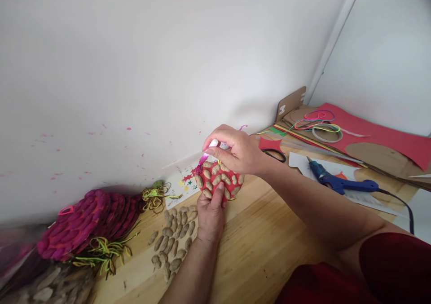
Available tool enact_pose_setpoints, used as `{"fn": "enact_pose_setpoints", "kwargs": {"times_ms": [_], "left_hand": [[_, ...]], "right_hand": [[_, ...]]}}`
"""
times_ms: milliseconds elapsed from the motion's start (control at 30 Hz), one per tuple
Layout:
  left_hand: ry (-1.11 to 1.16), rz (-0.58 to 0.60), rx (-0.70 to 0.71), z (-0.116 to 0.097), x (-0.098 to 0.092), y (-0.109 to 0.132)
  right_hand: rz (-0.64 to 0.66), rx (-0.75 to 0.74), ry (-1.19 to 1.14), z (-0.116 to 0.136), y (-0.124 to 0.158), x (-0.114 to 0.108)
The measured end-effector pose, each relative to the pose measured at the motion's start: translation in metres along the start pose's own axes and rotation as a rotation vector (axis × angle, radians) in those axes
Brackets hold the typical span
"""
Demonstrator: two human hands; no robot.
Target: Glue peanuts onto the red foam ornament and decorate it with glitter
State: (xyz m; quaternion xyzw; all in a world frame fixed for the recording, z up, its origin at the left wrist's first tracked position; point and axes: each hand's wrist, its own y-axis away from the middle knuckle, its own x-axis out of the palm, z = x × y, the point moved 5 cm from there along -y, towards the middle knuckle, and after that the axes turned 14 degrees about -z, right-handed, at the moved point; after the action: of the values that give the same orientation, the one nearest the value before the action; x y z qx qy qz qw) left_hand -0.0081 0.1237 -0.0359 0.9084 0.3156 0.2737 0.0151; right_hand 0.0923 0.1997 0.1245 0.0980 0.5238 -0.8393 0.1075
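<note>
In my left hand (211, 214) is a red disc (226, 187) covered with unshelled peanuts, my thumb pressed on its front. My right hand (235, 149) grips a white-handled paintbrush (204, 157), its magenta tip at the disc's upper left edge. A peanut there (198, 170) is coloured magenta, while the other visible ones are plain tan. Loose peanuts (175, 241) lie on the wooden table beside my left forearm.
Magenta peanut-covered discs (81, 223) are stacked at the left, with yellow-green cords (104, 252) near them. A blue glue gun (340, 180) rests on white paper at the right. Behind it lie red sheets (380, 133), cardboard and coloured cords (316, 117). A pink-speckled wall (141, 79) borders the table.
</note>
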Motion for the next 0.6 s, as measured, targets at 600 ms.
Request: {"fn": "enact_pose_setpoints", "kwargs": {"times_ms": [600], "left_hand": [[0.025, -0.016, -0.013, -0.001, 0.000, -0.002]], "right_hand": [[0.021, -0.067, 0.045, 0.006, 0.005, 0.010]]}}
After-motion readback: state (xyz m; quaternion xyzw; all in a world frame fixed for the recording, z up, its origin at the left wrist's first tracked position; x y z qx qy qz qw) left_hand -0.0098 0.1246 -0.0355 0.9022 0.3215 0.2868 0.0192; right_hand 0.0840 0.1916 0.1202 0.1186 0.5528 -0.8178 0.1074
